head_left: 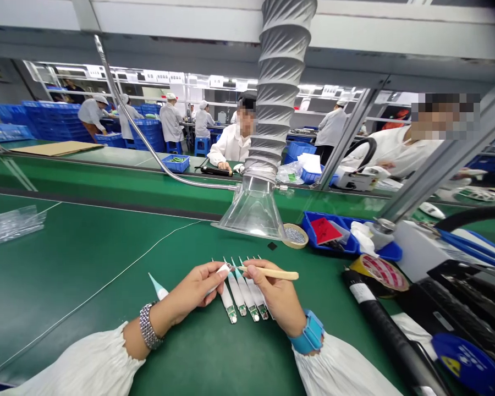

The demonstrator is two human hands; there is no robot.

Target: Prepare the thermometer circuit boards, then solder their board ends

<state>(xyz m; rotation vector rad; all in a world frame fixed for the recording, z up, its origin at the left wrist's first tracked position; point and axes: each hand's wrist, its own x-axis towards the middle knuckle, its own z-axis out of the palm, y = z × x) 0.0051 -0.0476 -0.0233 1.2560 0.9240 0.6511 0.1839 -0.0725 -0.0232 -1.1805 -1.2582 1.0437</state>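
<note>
My left hand (196, 291) is closed on a small white thermometer-like part (221, 269), held just above the green mat. My right hand (274, 294) pinches a cream-coloured stick tool (278, 273), and its tip touches the end of that part. Under both hands lies a row of several white probes with teal tips (241, 294), side by side on the mat. One more teal-tipped probe (157, 286) lies apart, to the left of my left wrist.
A clear extraction funnel (253, 212) on a grey hose stands behind the hands. To the right are a small dish of metal bits (295, 235), a blue tray (334, 234), a tape roll (381, 273) and a black cylinder (379, 324). Plastic bags (10, 224) lie far left. Other workers sit across the conveyor.
</note>
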